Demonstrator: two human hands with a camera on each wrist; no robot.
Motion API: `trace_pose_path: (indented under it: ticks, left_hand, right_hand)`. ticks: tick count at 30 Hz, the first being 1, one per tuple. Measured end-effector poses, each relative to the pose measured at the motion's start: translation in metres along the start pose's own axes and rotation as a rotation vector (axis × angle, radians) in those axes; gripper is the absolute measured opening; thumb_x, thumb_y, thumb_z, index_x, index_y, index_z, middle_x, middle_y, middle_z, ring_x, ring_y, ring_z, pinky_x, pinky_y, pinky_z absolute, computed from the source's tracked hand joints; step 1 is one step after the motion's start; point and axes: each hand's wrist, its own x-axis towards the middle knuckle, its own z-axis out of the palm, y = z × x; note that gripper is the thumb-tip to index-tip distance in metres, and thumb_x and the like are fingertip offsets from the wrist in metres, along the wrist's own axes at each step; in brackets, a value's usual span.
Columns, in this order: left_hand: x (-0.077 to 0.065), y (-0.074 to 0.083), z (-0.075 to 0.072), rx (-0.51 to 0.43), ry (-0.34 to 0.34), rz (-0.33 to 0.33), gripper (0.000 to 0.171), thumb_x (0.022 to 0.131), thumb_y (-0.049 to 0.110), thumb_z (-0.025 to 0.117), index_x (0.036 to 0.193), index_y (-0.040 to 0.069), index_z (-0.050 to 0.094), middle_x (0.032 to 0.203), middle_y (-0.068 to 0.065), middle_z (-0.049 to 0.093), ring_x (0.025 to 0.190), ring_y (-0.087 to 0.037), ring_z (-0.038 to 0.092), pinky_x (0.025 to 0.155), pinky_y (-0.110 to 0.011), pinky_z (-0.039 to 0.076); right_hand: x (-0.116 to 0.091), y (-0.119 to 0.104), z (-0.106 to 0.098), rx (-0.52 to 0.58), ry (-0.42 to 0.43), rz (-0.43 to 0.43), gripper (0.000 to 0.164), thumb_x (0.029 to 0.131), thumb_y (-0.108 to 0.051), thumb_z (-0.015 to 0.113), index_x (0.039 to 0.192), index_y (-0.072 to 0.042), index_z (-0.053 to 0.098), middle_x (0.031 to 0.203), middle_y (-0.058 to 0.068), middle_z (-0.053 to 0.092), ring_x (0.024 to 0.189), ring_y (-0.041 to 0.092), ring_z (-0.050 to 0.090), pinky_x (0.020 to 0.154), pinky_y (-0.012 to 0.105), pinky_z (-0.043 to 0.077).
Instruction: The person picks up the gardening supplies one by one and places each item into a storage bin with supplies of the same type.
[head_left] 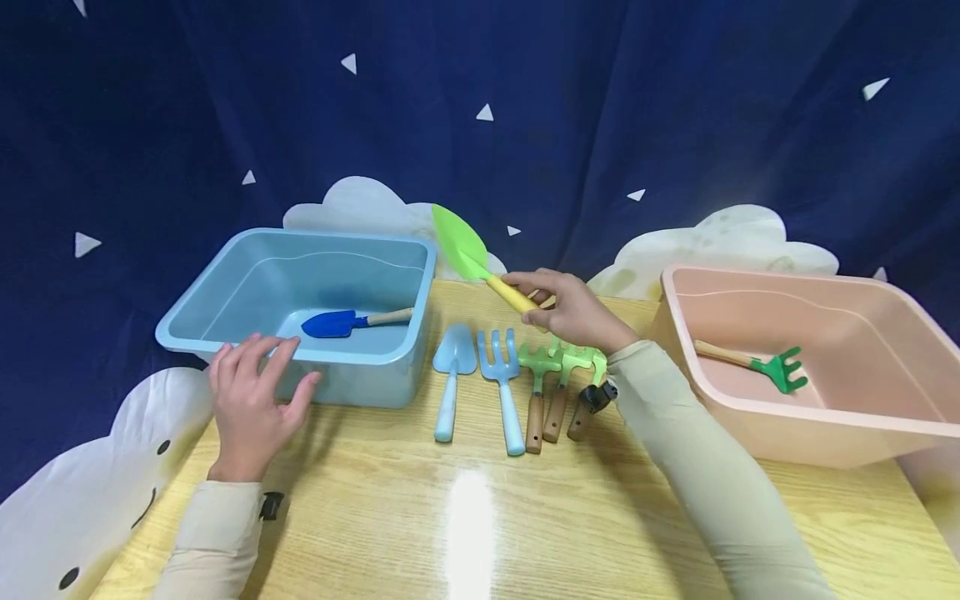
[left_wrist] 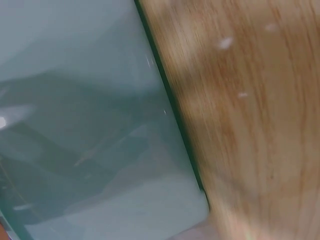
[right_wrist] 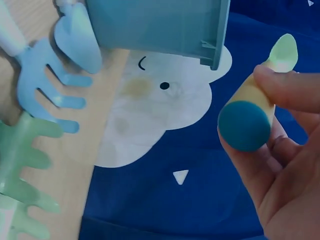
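My right hand grips the yellow handle of a green trowel, raised above the table with its blade pointing up and left. The right wrist view shows the handle's blue end, the thumb lying along one side. At the front rim of the blue bin, my left hand rests with its fingers loosely bent, holding nothing. Inside that bin lies a blue trowel with a wooden handle. In the left wrist view only the bin's wall and the tabletop show; the fingers are out of sight.
Between the bins lie a light blue trowel, a light blue fork and several green-headed tools with brown handles. A pink bin on the right holds a green rake. A dark blue curtain hangs behind.
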Motion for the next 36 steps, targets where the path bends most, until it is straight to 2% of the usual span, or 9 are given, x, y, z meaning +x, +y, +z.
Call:
trace_pose_path:
  ticks: [8, 16, 20, 21, 27, 28, 36]
  left_hand:
    - [-0.001, 0.000, -0.001, 0.013, -0.015, -0.003, 0.053, 0.093, 0.054, 0.056, 0.111, 0.006, 0.071, 0.103, -0.020, 0.067, 0.111, -0.046, 0.056, 0.102, -0.065, 0.032]
    - [-0.001, 0.000, 0.000, 0.023, -0.027, 0.002, 0.052, 0.093, 0.052, 0.056, 0.112, 0.006, 0.071, 0.104, -0.020, 0.067, 0.111, -0.046, 0.056, 0.102, -0.065, 0.032]
    - [-0.001, 0.000, 0.002, 0.019, -0.007, 0.006, 0.053, 0.093, 0.054, 0.056, 0.112, 0.006, 0.071, 0.103, -0.020, 0.067, 0.110, -0.046, 0.056, 0.102, -0.064, 0.032]
    - [-0.001, 0.000, 0.003, 0.016, -0.001, 0.007, 0.053, 0.093, 0.054, 0.056, 0.111, 0.006, 0.071, 0.103, -0.020, 0.068, 0.110, -0.046, 0.056, 0.102, -0.064, 0.032]
    - [-0.005, 0.002, 0.009, -0.005, 0.035, -0.009, 0.051, 0.093, 0.053, 0.058, 0.109, 0.007, 0.072, 0.103, -0.018, 0.068, 0.110, -0.044, 0.056, 0.105, -0.061, 0.032]
    - [-0.005, 0.002, 0.010, -0.009, 0.043, -0.012, 0.050, 0.092, 0.052, 0.058, 0.108, 0.007, 0.072, 0.102, -0.018, 0.068, 0.110, -0.044, 0.056, 0.104, -0.062, 0.032]
    - [-0.007, 0.002, 0.015, -0.031, 0.088, -0.024, 0.050, 0.091, 0.052, 0.060, 0.106, 0.006, 0.073, 0.103, -0.018, 0.068, 0.109, -0.043, 0.055, 0.102, -0.065, 0.032]
  right_hand:
    - [0.013, -0.017, -0.013, -0.054, -0.008, -0.028, 0.058, 0.086, 0.001, 0.070, 0.139, -0.022, 0.060, 0.115, 0.009, 0.066, 0.095, 0.022, 0.062, 0.080, 0.034, 0.050]
    - [0.022, -0.036, -0.022, -0.046, -0.050, -0.039, 0.057, 0.087, 0.002, 0.069, 0.138, -0.021, 0.060, 0.118, 0.009, 0.066, 0.097, 0.023, 0.064, 0.076, 0.033, 0.053]
    - [0.026, -0.043, -0.024, -0.064, -0.054, -0.072, 0.057, 0.086, 0.002, 0.070, 0.138, -0.019, 0.061, 0.120, 0.010, 0.068, 0.097, 0.023, 0.065, 0.078, 0.035, 0.054]
    - [0.027, -0.045, -0.025, -0.070, -0.051, -0.079, 0.057, 0.085, 0.002, 0.070, 0.138, -0.019, 0.061, 0.119, 0.010, 0.068, 0.097, 0.023, 0.066, 0.084, 0.037, 0.054]
    - [0.032, -0.052, -0.023, -0.108, -0.049, -0.113, 0.056, 0.084, 0.003, 0.071, 0.134, -0.021, 0.064, 0.115, 0.008, 0.068, 0.096, 0.023, 0.066, 0.090, 0.039, 0.053]
    - [0.033, -0.054, -0.023, -0.114, -0.053, -0.114, 0.056, 0.084, 0.002, 0.071, 0.134, -0.022, 0.064, 0.114, 0.008, 0.067, 0.096, 0.023, 0.066, 0.085, 0.038, 0.053]
    - [0.041, -0.068, -0.016, -0.150, -0.085, -0.123, 0.054, 0.085, 0.000, 0.072, 0.133, -0.023, 0.065, 0.117, 0.005, 0.066, 0.098, 0.022, 0.069, 0.086, 0.036, 0.055]
